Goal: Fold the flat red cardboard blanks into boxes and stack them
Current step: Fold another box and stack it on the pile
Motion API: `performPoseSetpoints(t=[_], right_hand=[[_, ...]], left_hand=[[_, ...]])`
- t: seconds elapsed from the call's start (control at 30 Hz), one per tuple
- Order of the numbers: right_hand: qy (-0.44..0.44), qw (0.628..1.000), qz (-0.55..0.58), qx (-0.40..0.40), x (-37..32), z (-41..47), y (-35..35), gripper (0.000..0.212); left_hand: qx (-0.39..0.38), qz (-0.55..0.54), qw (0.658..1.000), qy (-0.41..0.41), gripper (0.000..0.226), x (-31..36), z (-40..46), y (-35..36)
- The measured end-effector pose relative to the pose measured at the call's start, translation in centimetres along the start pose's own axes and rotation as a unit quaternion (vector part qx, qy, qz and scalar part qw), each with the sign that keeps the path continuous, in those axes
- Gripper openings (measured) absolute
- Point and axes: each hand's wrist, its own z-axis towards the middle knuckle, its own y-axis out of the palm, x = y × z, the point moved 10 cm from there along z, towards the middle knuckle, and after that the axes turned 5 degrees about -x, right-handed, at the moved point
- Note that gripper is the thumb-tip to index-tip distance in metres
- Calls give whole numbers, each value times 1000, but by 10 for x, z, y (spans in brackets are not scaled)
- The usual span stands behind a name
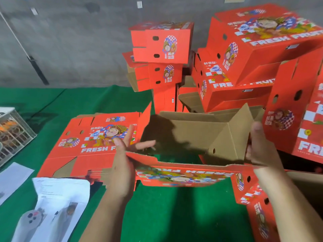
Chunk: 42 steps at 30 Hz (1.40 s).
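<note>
A half-folded red box (pixel 188 173) with a brown inside stands open in front of me on the green table (pixel 174 215). My left hand (pixel 122 165) grips its near left corner, fingers spread over the edge. My right hand (pixel 260 149) holds its right end, thumb up against a raised brown flap (pixel 234 133). A pile of flat red blanks (pixel 90 140) printed "FRESH FRUIT" lies to the left of the box. Folded red boxes (pixel 160 42) are stacked behind, and more (pixel 253 49) at the right.
A wire basket (pixel 12 131) stands at the left table edge. White paper sheets (pixel 57 203) lie at the near left, partly over the blanks. A grey concrete floor (pixel 70 41) lies beyond the table. Another red box (pixel 258 215) sits by my right forearm.
</note>
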Motion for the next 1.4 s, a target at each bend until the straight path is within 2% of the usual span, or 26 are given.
performPoseSetpoints(t=[0.03, 0.07, 0.1, 0.2, 0.27, 0.3, 0.37, 0.43, 0.5, 0.57, 0.63, 0.7, 0.8, 0.87, 0.93, 1.0, 1.1, 1.17, 1.23, 1.3, 1.4], right_hand=[[15, 1000, -6, -2, 2, 0, 1, 110], [35, 999, -19, -14, 9, 5, 3, 112], [67, 997, -21, -20, 20, 6, 6, 104], [48, 996, -49, -59, 27, 2, 21, 57], [21, 991, -101, -80, 29, -3, 28, 49], [17, 993, -78, -85, 30, -6, 32, 53], [2, 994, -24, -105, 33, -9, 38, 85], [-21, 986, -35, -159, 32, -10, 47, 109], [-39, 979, -42, -197, 32, -10, 50, 107], [-60, 989, -56, -127, 35, 0, 35, 83], [-77, 992, -93, -38, 40, 2, 21, 69], [-81, 993, -81, 7, 47, -1, 16, 71], [-78, 996, -18, 26, 56, -7, 19, 81], [-98, 995, 10, 20, 52, -9, 23, 79], [-138, 990, 9, 17, 44, -15, 27, 78], [-168, 985, -10, 27, 38, -19, 28, 81], [-179, 983, -7, 49, 42, -22, 28, 81], [-196, 979, -35, 39, 41, -24, 31, 77], [-242, 963, -114, 28, 31, -29, 37, 63], [-281, 944, -174, 11, 23, -35, 46, 56], [-282, 936, -210, -6, 23, -36, 54, 53]], left_hand=[[0, 16, 1000, -7, 92, -4, -2, 4], [-5, 34, 999, -20, 93, -11, -6, 8], [5, 33, 999, -34, 91, -18, -9, 8], [69, 27, 995, -69, 92, -35, -11, -4], [100, 28, 991, -86, 106, -38, -12, -8], [111, 28, 989, -89, 110, -39, -12, -9], [132, 28, 987, -90, 115, -41, -12, -11], [149, 42, 983, -94, 115, -46, -14, -15], [153, 30, 985, -72, 103, -46, -14, -16], [150, 32, 986, -60, 95, -44, -12, -18], [139, 51, 988, -53, 91, -43, -12, -19], [132, 67, 988, -50, 90, -44, -13, -19], [140, 96, 985, -37, 83, -38, -14, -18], [150, 258, 955, -1, 60, -20, -14, -13], [177, 419, 890, 15, 43, -8, -14, -9], [186, 468, 864, 14, 47, -3, -12, -4], [189, 496, 847, 12, 54, 2, -11, -1], [190, 539, 819, 50, 52, 11, -12, 2], [178, 560, 800, 118, 38, 18, -15, 13], [161, 534, 813, 165, 29, 20, -20, 21], [103, 433, 877, 180, 37, 15, -16, 18]])
